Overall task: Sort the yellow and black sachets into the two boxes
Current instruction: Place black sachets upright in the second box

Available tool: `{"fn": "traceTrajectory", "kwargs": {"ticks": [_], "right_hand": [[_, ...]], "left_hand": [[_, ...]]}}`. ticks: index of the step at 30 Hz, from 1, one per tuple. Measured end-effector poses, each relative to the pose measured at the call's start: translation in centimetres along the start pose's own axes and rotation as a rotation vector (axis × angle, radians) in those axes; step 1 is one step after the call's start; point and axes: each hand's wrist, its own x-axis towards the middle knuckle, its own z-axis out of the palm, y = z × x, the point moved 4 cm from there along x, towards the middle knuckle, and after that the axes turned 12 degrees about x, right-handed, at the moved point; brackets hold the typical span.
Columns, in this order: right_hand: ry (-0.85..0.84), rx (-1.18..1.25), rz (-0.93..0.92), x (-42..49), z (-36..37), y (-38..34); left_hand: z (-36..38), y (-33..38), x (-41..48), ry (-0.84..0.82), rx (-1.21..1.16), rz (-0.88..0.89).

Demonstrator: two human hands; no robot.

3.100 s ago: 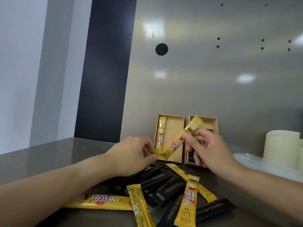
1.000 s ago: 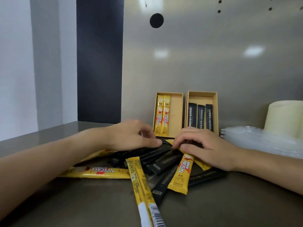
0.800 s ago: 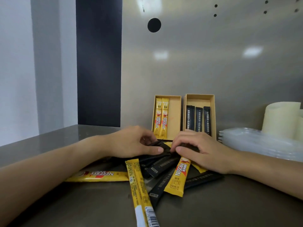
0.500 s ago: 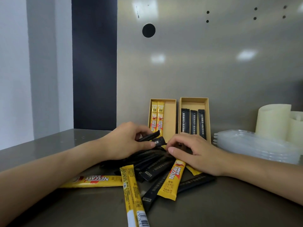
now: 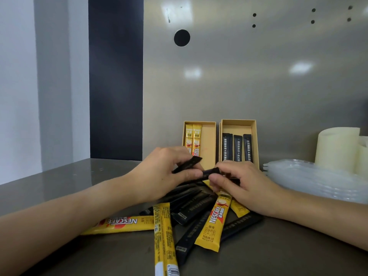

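Observation:
My left hand (image 5: 163,174) holds two black sachets above the pile: one black sachet (image 5: 188,163) sticks up between its fingers, and a second black sachet (image 5: 210,172) lies under its thumb. My right hand (image 5: 241,184) pinches the right end of that second sachet between thumb and forefinger. Behind the hands, the left box (image 5: 208,144) holds two yellow sachets (image 5: 192,140). The right box (image 5: 238,122) holds three black sachets (image 5: 237,146). Loose yellow sachets (image 5: 215,222) and black sachets (image 5: 192,213) lie mixed on the steel table (image 5: 278,255) under my hands.
A stack of clear plastic lids (image 5: 318,180) lies at the right, with cream cylinders (image 5: 336,148) behind it. A metal back panel (image 5: 258,76) stands right behind the boxes. One long yellow sachet (image 5: 164,242) points toward the near edge.
A yellow sachet held 3 s ago now lies in the left box. Both hands went down to the pile. My left hand lifted two black sachets, and my right hand took hold of one.

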Motion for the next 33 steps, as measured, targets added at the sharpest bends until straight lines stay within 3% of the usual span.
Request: {"fn": "traceTrajectory", "kwargs": {"ticks": [7,17,28,33], "right_hand": [[0.216,0.339,0.161,0.1,-1.5,1.3],[0.269,0.364,0.233,0.4,-1.6,2.4],[0.259,0.349,0.201,0.3,-2.0,2.0],[0.38,0.314,0.178,1.8,-5.0,1.5]], "left_hand": [[-0.5,-2.8,0.2,0.077,-0.166,-0.287],[-0.4,-2.3,0.3,0.036,-0.361,-0.305],[-0.2,-2.3,0.2,-0.022,-0.165,-0.246],[-0.3,-2.7,0.0,-0.015,-0.093,-0.276]]}}
